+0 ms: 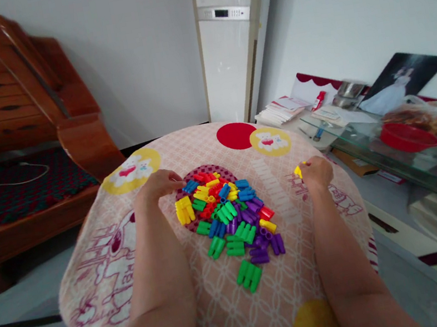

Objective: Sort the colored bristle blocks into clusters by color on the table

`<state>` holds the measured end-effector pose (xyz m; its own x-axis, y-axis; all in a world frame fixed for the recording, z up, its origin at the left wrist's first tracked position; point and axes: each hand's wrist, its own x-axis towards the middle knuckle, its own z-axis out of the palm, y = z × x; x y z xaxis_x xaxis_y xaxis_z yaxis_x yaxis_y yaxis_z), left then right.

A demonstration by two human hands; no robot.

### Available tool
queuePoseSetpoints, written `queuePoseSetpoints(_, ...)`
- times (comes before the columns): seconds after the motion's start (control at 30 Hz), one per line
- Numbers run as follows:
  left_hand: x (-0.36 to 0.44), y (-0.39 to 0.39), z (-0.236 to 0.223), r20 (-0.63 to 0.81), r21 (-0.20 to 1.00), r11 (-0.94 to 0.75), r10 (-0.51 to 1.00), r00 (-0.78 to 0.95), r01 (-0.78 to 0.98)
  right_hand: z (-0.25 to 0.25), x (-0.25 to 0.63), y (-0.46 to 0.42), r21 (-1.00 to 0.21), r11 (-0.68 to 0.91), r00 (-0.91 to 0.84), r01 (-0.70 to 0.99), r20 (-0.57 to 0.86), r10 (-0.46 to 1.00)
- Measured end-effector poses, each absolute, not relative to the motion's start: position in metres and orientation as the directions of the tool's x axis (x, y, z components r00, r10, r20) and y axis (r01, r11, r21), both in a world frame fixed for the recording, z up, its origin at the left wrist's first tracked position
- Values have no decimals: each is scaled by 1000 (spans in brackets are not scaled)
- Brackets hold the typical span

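Observation:
A heap of coloured plastic building pieces lies in the middle of a round table covered with a pink bear-print cloth. The pieces are yellow, green, purple, blue and red. My left hand rests at the heap's upper left edge, fingers curled, its fingertips touching a blue piece. What it holds, if anything, is hidden. My right hand is closed to the right of the heap, apart from it, gripping a yellow piece that sticks out on its left side.
A wooden bench with a dark cushion stands at the left. A white standing air conditioner is behind the table. At the right, a glass table carries a red bowl, papers, a bag and a photo.

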<state>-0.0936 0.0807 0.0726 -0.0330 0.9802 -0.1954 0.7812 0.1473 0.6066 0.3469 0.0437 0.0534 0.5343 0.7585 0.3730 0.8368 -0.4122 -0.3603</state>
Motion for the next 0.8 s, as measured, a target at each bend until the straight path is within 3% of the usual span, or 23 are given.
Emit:
queuePoseSetpoints(0.13, -95, 74, 70, -355, 664, 207, 933, 59, 719, 63, 326, 47, -430, -291, 476, 855, 427, 769)
queuePoseSetpoints(0.27, -90, 67, 63, -332, 652, 152, 938, 99, 743, 62, 300, 49, -447, -138, 354, 884, 445, 823)
queuePoseSetpoints(0.43, -90, 59, 65, -346, 686, 136, 925, 157, 715, 59, 291, 51, -467, -63, 288, 882, 429, 856)
queuePoseSetpoints(0.53, -88, 59, 75, -242, 696, 114, 967, 82, 709, 59, 290, 53, -548, 30, 250, 836, 429, 868)
queuePoseSetpoints(0.63, -74, 61, 86, -97, 779, 40, 994, 57, 626, 62, 278, 51, -657, 193, 146, 729, 425, 893)
queuePoseSetpoints(0.8, -28, 62, 93, 65, 891, -172, 964, 258, 419, 71, 234, 33, -740, 416, -127, 528, 416, 901)
